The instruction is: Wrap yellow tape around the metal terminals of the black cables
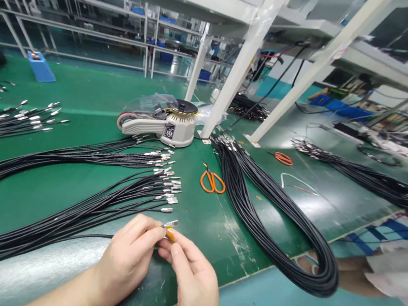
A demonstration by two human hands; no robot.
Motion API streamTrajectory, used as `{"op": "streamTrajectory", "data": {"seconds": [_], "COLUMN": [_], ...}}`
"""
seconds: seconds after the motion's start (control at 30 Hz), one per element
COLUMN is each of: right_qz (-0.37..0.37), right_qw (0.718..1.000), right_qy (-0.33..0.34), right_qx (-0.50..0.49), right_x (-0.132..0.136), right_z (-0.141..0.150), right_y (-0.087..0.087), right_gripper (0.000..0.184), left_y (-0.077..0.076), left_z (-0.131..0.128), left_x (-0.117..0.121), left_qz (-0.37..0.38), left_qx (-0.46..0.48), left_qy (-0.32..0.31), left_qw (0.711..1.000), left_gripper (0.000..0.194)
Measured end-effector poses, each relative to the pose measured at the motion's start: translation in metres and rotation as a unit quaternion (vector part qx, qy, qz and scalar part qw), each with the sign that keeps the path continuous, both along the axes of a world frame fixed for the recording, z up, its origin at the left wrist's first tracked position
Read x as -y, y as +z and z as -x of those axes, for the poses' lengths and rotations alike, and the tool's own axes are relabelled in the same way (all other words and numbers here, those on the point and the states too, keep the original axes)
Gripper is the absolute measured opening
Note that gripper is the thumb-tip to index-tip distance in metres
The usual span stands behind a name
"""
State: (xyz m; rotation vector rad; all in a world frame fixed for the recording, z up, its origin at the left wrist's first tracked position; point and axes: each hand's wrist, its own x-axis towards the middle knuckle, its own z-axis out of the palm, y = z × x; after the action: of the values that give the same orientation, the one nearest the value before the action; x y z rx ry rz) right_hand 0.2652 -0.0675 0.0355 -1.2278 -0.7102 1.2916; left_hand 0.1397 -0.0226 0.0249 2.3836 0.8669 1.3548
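My left hand [131, 252] is closed on a single black cable [99, 235], just behind its silvery metal connector [171, 224]. My right hand [191, 279] pinches a small yellow strip that looks like tape [171, 234] against the cable at the connector's base. The fingertips of both hands nearly meet there, and they hide part of the cable. Left of my hands, a large looped bundle of black cables [34, 235] lies on the green table [80, 180], its metal-tipped ends fanned out just beyond my fingers.
Orange-handled scissors [213, 181] lie ahead of my hands, near a grey tape dispenser [179, 126]. A second cable bundle [273, 225] hangs over the table edge at right. White posts [241, 56] rise behind. Another person's arm [357, 281] shows at far right.
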Motion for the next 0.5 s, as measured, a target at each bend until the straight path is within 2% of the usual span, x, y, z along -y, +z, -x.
{"op": "streamTrajectory", "data": {"seconds": [0.5], "right_qz": [-0.016], "right_qw": [1.0], "right_qy": [-0.007], "right_qx": [-0.003], "right_x": [0.0], "right_z": [0.0008], "right_y": [-0.0093], "right_gripper": [0.032], "left_y": [-0.0004], "left_z": [-0.002], "left_x": [0.0001], "left_qz": [-0.008], "left_qx": [-0.006], "left_qy": [0.023], "left_qw": [1.0], "left_gripper": [0.029]}}
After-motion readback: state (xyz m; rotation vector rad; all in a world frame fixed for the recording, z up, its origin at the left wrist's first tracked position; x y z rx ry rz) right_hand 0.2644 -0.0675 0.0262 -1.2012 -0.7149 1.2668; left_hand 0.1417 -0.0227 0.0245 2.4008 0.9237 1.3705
